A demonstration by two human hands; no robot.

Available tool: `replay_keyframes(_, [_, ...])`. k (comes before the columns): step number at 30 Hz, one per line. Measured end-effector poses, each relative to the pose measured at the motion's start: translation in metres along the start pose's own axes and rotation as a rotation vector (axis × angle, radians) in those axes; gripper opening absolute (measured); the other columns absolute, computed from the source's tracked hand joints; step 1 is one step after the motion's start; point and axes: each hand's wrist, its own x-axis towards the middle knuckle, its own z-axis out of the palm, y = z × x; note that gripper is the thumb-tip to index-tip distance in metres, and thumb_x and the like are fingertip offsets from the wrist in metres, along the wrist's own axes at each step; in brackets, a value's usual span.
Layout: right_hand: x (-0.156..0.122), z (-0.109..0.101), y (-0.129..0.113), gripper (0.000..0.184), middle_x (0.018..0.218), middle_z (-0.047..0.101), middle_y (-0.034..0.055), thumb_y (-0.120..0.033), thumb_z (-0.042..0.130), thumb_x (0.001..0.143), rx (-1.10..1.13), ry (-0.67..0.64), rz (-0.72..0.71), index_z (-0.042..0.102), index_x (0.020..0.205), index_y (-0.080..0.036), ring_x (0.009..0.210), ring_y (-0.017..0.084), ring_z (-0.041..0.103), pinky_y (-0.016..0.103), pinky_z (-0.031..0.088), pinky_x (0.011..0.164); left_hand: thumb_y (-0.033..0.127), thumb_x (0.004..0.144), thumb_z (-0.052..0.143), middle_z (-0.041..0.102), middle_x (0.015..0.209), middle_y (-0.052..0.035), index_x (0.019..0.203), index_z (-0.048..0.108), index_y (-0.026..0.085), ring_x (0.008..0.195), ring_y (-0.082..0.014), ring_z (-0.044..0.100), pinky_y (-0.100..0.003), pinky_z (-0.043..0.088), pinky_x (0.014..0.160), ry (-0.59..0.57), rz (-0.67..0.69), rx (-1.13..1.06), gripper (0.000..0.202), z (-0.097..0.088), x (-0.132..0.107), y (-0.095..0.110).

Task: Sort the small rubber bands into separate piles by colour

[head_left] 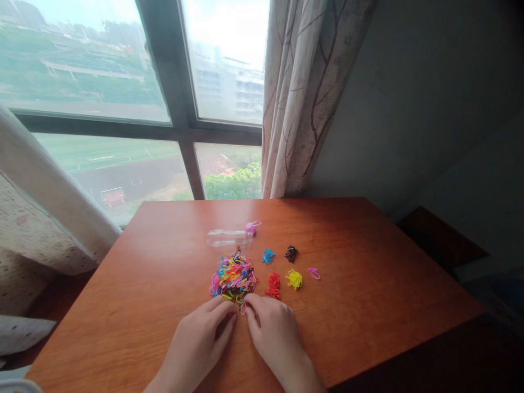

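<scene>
A mixed pile of small coloured rubber bands [235, 275] lies on the wooden table, with both hands at its near edge. My left hand [204, 333] has its thumb and fingers drawn together at the pile's lower left; whatever is between the tips is hidden. My right hand [274, 333] pinches at the lower right, where a pink rubber band [243, 309] shows at its fingertips. Right of the pile are single-colour heaps: red bands [273, 286], yellow bands [294, 279], blue bands [268, 256] and black bands [291, 253]. Apart from these lies a little pink band [314, 273].
Behind the pile, a clear plastic bottle [229, 238] lies on its side, a pink cap [251, 228] with a loop at its right end. The table [143, 295] reaches a window [182, 125] flanked by curtains [298, 93]. A white rim [18, 386] shows at bottom left.
</scene>
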Motion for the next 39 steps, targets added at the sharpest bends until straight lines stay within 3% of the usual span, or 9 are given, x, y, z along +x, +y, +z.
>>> replay_keyframes(15, [-0.008, 0.0, 0.007, 0.013, 0.072, 0.068, -0.003, -0.016, 0.054, 0.09, 0.134, 0.121, -0.003, 0.061, 0.081, -0.024, 0.066, 0.014, 0.063, 0.023, 0.034, 0.061, 0.023, 0.094, 0.043, 0.067, 0.088, 0.0005, 0.09, 0.062, 0.026, 0.078, -0.0152, 0.066, -0.022, 0.048, 0.068, -0.007, 0.001, 0.013, 0.019, -0.002, -0.001, 0.001])
replay_keyframes(20, [-0.009, -0.022, 0.048, 0.021, 0.066, 0.065, -0.0013, -0.03, 0.049, 0.094, 0.176, 0.261, 0.119, 0.066, 0.085, -0.023, 0.055, 0.013, 0.058, 0.022, 0.036, 0.057, 0.022, 0.094, 0.043, 0.068, 0.089, 0.0001, 0.09, 0.061, 0.026, 0.078, -0.0154, 0.067, -0.022, 0.047, 0.066, 0.006, 0.008, 0.034, 0.019, -0.001, -0.002, 0.001])
replay_keyframes(25, [-0.012, -0.048, 0.11, 0.031, 0.059, 0.06, -0.0004, -0.045, 0.049, 0.091, 0.018, 0.408, 0.326, 0.069, 0.086, -0.021, 0.052, 0.016, 0.056, 0.025, 0.037, 0.054, 0.022, 0.094, 0.041, 0.068, 0.09, -0.0006, 0.091, 0.062, 0.026, 0.079, -0.0156, 0.067, -0.022, 0.048, 0.068, 0.0, 0.016, 0.034, 0.022, -0.001, -0.001, 0.001])
replay_keyframes(28, [-0.014, -0.055, 0.134, 0.034, 0.061, 0.062, 0.001, -0.048, 0.048, 0.089, -0.069, 0.444, 0.433, 0.069, 0.086, -0.022, 0.053, 0.017, 0.058, 0.026, 0.036, 0.053, 0.022, 0.094, 0.041, 0.068, 0.09, -0.0008, 0.092, 0.063, 0.026, 0.08, -0.0156, 0.067, -0.022, 0.049, 0.068, -0.001, 0.019, 0.028, 0.023, -0.001, 0.0, 0.002])
replay_keyframes(32, [-0.015, -0.052, 0.143, 0.034, 0.062, 0.063, 0.0014, -0.048, 0.047, 0.088, -0.089, 0.411, 0.455, 0.069, 0.086, -0.023, 0.056, 0.018, 0.059, 0.026, 0.035, 0.053, 0.022, 0.094, 0.042, 0.069, 0.089, -0.0011, 0.091, 0.064, 0.026, 0.078, -0.0152, 0.067, -0.021, 0.049, 0.068, 0.017, 0.033, 0.026, 0.022, -0.001, -0.001, 0.001])
replay_keyframes(39, [-0.014, -0.052, 0.137, 0.035, 0.065, 0.067, 0.004, -0.047, 0.047, 0.09, -0.067, 0.415, 0.434, 0.071, 0.088, -0.022, 0.057, 0.02, 0.062, 0.027, 0.038, 0.053, 0.022, 0.094, 0.042, 0.069, 0.089, -0.001, 0.09, 0.063, 0.026, 0.078, -0.0149, 0.067, -0.021, 0.049, 0.068, 0.02, 0.039, 0.034, 0.022, -0.002, -0.001, 0.001])
